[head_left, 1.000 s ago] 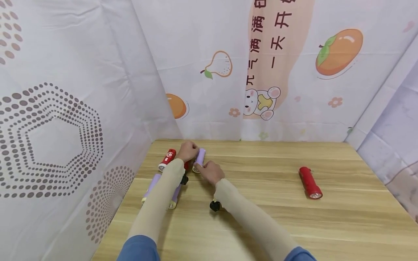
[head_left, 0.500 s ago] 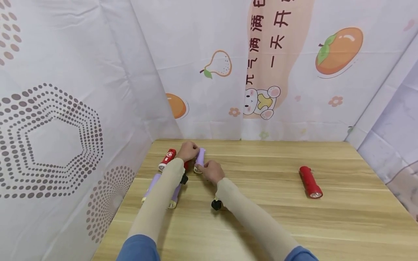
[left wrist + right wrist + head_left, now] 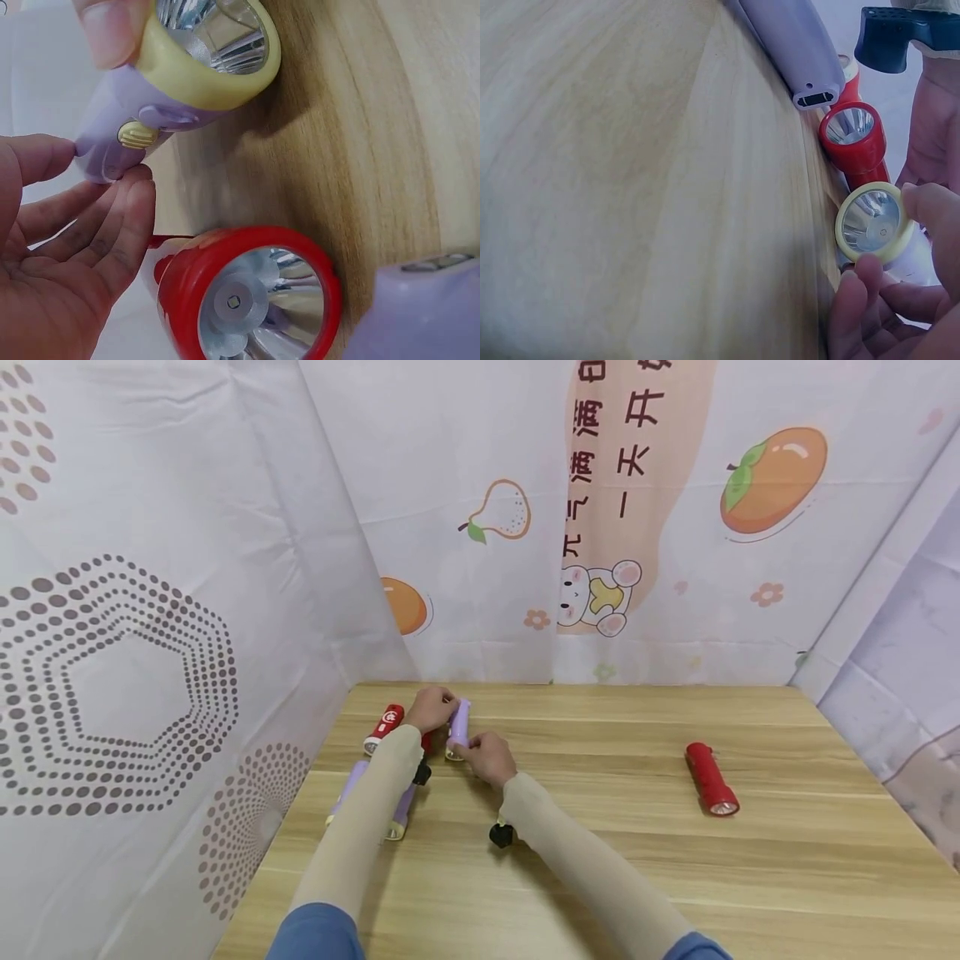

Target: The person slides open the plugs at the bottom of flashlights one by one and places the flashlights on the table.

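A purple flashlight (image 3: 460,725) with a pale yellow rim lies at the back left of the table, lens end towards me. My left hand (image 3: 431,708) pinches its tail end between thumb and fingertips, plain in the left wrist view. At the lens end, my right hand (image 3: 489,758) holds the yellow rim (image 3: 844,236), thumb on one side and fingers on the other. Just left of it is a red flashlight (image 3: 255,292), mostly hidden behind my left forearm in the head view.
Farther left lies a red-and-white flashlight (image 3: 386,722). Two more purple flashlights, one at the left edge (image 3: 352,777) and one partly under my left sleeve (image 3: 403,810), lie nearer me. A red flashlight (image 3: 708,777) lies alone on the right. Curtains (image 3: 480,643) border the table's back.
The held purple flashlight has turned slightly straighter, its lens end shifting a little to the right. Both hands stay on it in nearly the same place.
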